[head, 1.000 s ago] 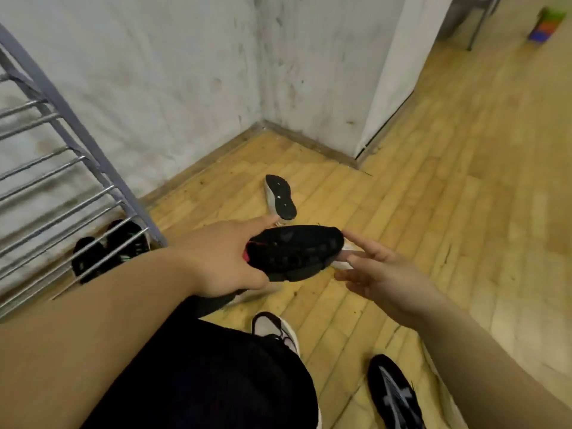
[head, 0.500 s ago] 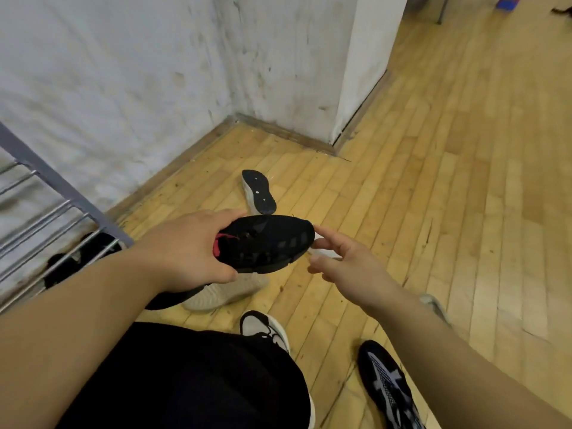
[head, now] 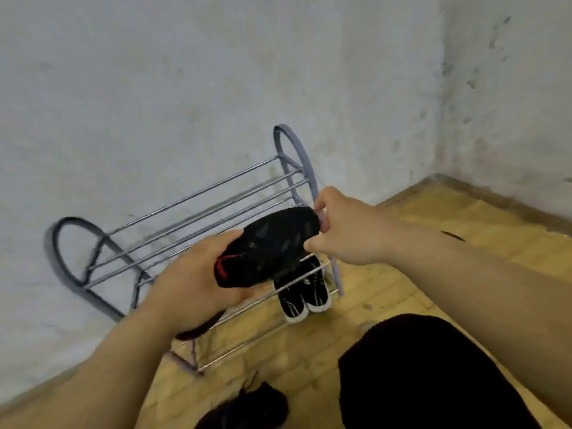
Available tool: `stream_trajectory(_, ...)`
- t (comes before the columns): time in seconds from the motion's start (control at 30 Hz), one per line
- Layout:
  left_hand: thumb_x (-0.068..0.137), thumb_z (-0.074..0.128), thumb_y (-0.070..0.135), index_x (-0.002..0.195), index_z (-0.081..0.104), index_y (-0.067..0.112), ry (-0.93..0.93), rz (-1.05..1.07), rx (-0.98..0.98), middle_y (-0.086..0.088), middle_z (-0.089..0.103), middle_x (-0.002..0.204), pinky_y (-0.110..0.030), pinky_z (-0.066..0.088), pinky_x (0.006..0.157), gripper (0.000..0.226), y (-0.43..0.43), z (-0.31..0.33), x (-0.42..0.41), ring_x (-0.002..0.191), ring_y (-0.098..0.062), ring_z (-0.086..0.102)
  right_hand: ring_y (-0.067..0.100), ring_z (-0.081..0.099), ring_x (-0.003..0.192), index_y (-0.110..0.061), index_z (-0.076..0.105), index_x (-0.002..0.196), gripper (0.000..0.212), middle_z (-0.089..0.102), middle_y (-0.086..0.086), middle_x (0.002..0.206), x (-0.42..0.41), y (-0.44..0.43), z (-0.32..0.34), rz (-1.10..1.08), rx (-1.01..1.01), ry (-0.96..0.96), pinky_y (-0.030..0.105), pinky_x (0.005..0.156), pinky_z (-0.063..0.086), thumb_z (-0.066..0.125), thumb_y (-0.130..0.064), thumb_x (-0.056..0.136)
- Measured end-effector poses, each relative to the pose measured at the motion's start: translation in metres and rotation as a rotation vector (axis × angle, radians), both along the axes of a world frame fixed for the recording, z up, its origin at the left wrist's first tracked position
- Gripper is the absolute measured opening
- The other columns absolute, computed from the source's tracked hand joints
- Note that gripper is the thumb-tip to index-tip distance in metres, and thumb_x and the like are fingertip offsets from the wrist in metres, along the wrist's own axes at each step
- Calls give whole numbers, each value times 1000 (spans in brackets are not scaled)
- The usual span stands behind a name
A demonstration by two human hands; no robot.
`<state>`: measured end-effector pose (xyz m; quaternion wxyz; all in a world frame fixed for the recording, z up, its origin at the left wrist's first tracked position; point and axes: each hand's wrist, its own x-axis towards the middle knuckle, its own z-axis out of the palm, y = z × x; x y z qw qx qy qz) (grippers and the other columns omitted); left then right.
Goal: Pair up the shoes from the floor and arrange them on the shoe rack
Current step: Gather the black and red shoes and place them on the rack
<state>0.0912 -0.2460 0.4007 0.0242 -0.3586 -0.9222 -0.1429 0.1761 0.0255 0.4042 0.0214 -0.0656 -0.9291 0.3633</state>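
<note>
While the left hand [head: 192,274] has fingers [head: 227,238] curled round the heel end and the right hand [head: 349,230] pinches the toe, fingers clamped, the black shoe [head: 269,246] hangs over the shoe rack [head: 52,252], above its upper rails, not set down. Risk: rails thin and gapped, so a shoe laid off-square may tip or drop through. Toe pinch looks light, could slip. Black-and-white sneakers [head: 305,294] sit paired on the lower tier, directly below. Another dark shoe [head: 247,407] lies on the floor [head: 309,351] beside a knee [head: 433,366]. Dark shape under left wrist: unclear.
</note>
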Motion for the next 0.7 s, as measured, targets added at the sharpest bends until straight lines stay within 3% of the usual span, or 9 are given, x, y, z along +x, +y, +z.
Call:
stream_trajectory(0.1, 66, 84, 58, 145, 40, 51, 71, 109, -83, 31, 53, 125, -23, 48, 88, 90, -74, 2, 17, 114, -1, 56, 26, 52, 127, -23, 20, 157, 103, 42, 4, 152, -31, -65, 10, 326, 229, -100, 37, 100, 49, 83, -53, 81)
stream_trajectory(0.2, 65, 87, 53, 138, 42, 54, 56, 178, -28, 34, 57, 114, -14, 43, 79, 86, -109, -6, 35, 103, 4, 57, 27, 28, 144, -29, 0, 162, 124, 22, 1, 163, -38, -118, -20, 579, 452, 55, 34, 115, 27, 84, -56, 75)
stream_trajectory(0.27, 64, 86, 52, 136, 43, 55, 43, 187, -49, 31, 62, 112, -17, 47, 80, 83, -120, -10, 38, 99, 4, 58, 26, 27, 145, -33, -3, 163, 123, 21, -1, 162, -40, -130, -48, 648, 571, 128, 36, 118, 28, 80, -62, 76)
stream_trajectory(0.37, 64, 84, 53, 138, 46, 51, -39, 158, -66, 27, 60, 119, -26, 51, 93, 83, -136, -17, 39, 108, 1, 57, 16, 32, 144, -43, -1, 163, 115, 31, -11, 158, -42, -126, -61, 690, 474, 68, 30, 114, 30, 75, -68, 80)
stream_trajectory(0.47, 64, 85, 51, 138, 46, 50, -139, 182, -54, 25, 59, 122, -29, 52, 96, 83, -153, -21, 39, 110, 1, 57, 9, 33, 139, -48, 1, 163, 110, 35, -18, 153, -46, -134, -60, 743, 451, 111, 23, 107, 30, 72, -72, 81)
stream_trajectory(0.53, 64, 86, 47, 138, 49, 47, -104, 218, -15, 26, 60, 119, -28, 53, 94, 82, -168, -12, 43, 108, 2, 57, 7, 32, 139, -47, 8, 163, 108, 34, -20, 154, -49, -152, -57, 734, 416, 163, 20, 109, 29, 74, -68, 80)
stream_trajectory(0.6, 66, 85, 44, 134, 55, 42, 10, 267, -2, 23, 62, 115, -28, 53, 90, 75, -189, 4, 57, 104, 0, 58, 12, 35, 141, -48, 13, 162, 106, 33, -17, 156, -54, -179, -49, 734, 417, 259, 28, 117, 32, 77, -66, 79)
stream_trajectory(0.7, 67, 84, 47, 137, 49, 44, 137, 408, -6, 25, 60, 121, -19, 44, 87, 79, -242, 17, 94, 107, 3, 54, 15, 34, 141, -51, 11, 161, 105, 28, -16, 158, -57, -241, -23, 811, 449, 330, 31, 116, 32, 78, -61, 80)
